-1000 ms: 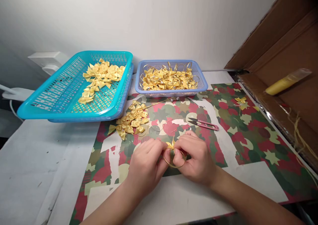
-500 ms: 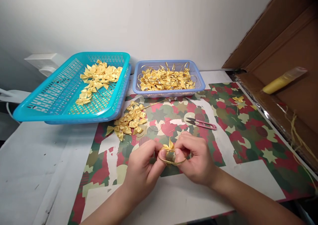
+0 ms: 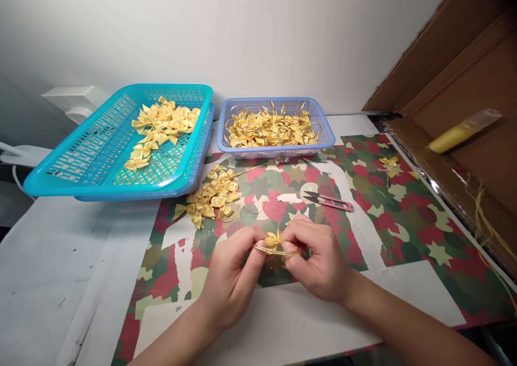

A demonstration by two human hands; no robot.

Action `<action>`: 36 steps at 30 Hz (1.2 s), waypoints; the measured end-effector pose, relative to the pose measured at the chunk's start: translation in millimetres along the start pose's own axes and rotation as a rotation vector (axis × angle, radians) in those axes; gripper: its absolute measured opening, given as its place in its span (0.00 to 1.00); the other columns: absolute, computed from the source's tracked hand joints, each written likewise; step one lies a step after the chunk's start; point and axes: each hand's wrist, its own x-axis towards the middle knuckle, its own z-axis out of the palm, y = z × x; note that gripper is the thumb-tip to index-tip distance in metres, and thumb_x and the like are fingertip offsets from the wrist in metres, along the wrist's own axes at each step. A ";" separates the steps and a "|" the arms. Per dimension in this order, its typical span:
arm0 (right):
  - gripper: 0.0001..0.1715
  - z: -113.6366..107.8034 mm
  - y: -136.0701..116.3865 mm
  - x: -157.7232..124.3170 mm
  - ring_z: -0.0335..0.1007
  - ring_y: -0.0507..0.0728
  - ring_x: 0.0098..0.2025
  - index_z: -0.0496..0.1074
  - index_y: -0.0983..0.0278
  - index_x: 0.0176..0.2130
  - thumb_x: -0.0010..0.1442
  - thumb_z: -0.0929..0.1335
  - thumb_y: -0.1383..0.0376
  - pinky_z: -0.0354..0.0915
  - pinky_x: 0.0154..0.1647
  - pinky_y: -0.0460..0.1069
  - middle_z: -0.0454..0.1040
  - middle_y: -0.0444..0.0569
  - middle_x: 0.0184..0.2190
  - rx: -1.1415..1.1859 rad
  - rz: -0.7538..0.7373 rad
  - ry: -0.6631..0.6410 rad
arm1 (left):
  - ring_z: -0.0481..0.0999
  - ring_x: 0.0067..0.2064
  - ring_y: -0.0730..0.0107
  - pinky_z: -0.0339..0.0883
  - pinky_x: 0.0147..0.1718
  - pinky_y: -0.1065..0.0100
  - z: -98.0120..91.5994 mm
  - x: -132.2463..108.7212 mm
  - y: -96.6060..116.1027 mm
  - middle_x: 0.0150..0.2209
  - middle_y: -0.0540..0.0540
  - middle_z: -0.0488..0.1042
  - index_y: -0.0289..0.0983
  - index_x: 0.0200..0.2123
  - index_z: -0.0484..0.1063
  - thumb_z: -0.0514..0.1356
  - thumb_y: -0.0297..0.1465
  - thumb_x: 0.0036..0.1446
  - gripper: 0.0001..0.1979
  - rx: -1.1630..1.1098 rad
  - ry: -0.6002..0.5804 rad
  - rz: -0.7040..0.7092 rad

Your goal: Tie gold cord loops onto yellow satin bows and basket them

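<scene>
Between my two hands, near the front middle, is a yellow ribbon bow (image 3: 273,240) with a gold cord loop (image 3: 275,252) in front of it. My left hand (image 3: 236,271) pinches the cord's left side between thumb and fingers. On the right, my right hand (image 3: 317,255) is closed with its thumb on the cord and bow; the fingertips partly hide the bow's edges. Beyond my left hand lies a pile of yellow bows (image 3: 210,196) on the patterned paper. Pink thread snips (image 3: 331,201) lie beyond my right hand.
A turquoise basket (image 3: 100,185) with bows stands at the left, stacked on a blue one. A lilac basket (image 3: 278,151) holds bows with gold cords at the back. Cardboard (image 3: 444,59) rises at the right, beside a yellow-filled tube (image 3: 464,131).
The cord loop, hanging as an open curve before, now looks flatter and nearly straight between my hands. My thumbs have shifted slightly, and the bow has turned a little.
</scene>
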 end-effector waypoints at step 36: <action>0.08 2.2 -4.3 -3.9 0.53 0.49 0.21 0.60 0.62 0.25 0.55 0.61 0.70 0.55 0.29 0.49 0.60 0.38 0.18 0.032 -0.029 -0.047 | 0.63 0.27 0.77 0.59 0.27 0.75 8.8 -2.4 -1.2 0.24 0.52 0.66 0.37 0.26 0.66 0.58 0.39 0.61 0.14 -0.530 0.026 -0.145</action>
